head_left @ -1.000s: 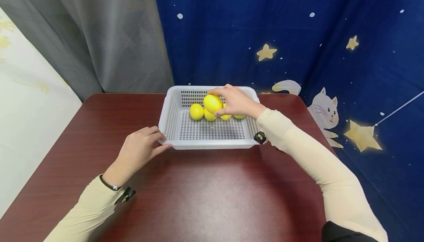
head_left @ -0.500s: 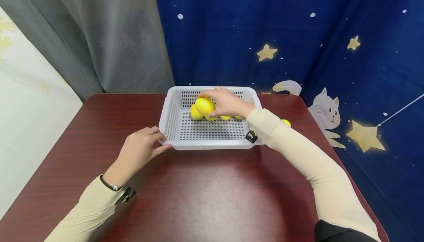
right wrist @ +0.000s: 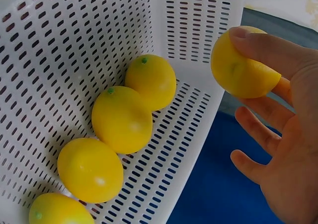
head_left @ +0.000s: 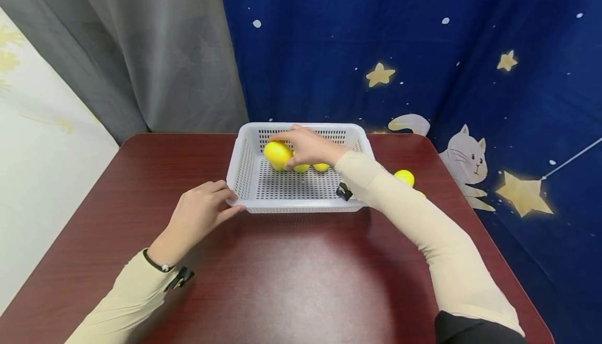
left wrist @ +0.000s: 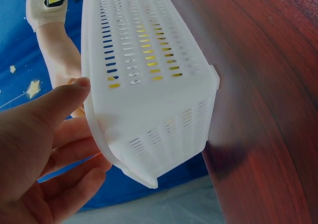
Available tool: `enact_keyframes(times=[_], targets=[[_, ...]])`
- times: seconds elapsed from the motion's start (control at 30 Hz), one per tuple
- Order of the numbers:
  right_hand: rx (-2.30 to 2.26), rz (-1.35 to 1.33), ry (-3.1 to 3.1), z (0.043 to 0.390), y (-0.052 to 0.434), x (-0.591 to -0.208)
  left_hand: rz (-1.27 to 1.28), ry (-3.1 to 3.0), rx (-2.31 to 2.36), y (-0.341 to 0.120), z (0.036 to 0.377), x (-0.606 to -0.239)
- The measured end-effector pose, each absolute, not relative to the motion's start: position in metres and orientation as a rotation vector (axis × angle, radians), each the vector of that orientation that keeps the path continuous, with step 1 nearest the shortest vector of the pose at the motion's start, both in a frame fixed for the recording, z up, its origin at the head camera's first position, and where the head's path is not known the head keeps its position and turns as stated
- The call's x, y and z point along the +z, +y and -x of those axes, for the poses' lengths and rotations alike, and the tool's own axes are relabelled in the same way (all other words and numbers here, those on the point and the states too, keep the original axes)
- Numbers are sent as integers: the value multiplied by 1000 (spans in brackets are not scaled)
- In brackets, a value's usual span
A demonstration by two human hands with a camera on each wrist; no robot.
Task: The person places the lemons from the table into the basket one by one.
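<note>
- A dark red-brown tabletop point(head_left: 291, 276) stands before a navy curtain point(head_left: 423, 46) printed with yellow stars and a white cat; a grey curtain point(head_left: 155, 46) hangs to the left of it.
- A white perforated plastic basket point(head_left: 244, 169) sits near the tabletop's far edge.
- The right hand point(head_left: 310, 146) reaches into the basket from the right side. Its thumb and fingers are curled round a yellow lemon point(head_left: 277, 154), held toward the basket's far left part.
- In the right wrist view, the held lemon sits above the basket's inner wall, gripped between the thumb on top and the fingers beneath.
- Four more loose lemons point(right wrist: 121, 118) lie in a row on the basket floor against one wall, touching or nearly touching one another.
- The left hand point(head_left: 199, 213) rests on the tabletop at the basket's near left corner. Its fingers are nearly straight, and the fingertips point(left wrist: 74, 92) touch the basket's outer wall.
- Another yellow lemon on the tabletop point(head_left: 404, 178) lies outside the basket, just to its right, partly behind the right sleeve point(head_left: 423, 234).
- Both arms wear cream sleeves.
</note>
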State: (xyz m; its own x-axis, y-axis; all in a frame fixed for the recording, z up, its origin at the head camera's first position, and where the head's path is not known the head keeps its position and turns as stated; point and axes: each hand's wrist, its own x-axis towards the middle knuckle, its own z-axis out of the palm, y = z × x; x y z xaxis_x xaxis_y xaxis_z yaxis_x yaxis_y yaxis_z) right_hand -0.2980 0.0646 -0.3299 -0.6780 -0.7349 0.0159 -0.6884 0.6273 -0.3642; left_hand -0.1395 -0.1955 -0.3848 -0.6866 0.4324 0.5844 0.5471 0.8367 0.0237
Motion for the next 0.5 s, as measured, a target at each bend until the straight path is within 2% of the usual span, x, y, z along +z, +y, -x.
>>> enact_keyframes(times=[0.5], targets=[[-470,1296,2600,310,50,-337,718,-2428,-244,-196,141,-385]])
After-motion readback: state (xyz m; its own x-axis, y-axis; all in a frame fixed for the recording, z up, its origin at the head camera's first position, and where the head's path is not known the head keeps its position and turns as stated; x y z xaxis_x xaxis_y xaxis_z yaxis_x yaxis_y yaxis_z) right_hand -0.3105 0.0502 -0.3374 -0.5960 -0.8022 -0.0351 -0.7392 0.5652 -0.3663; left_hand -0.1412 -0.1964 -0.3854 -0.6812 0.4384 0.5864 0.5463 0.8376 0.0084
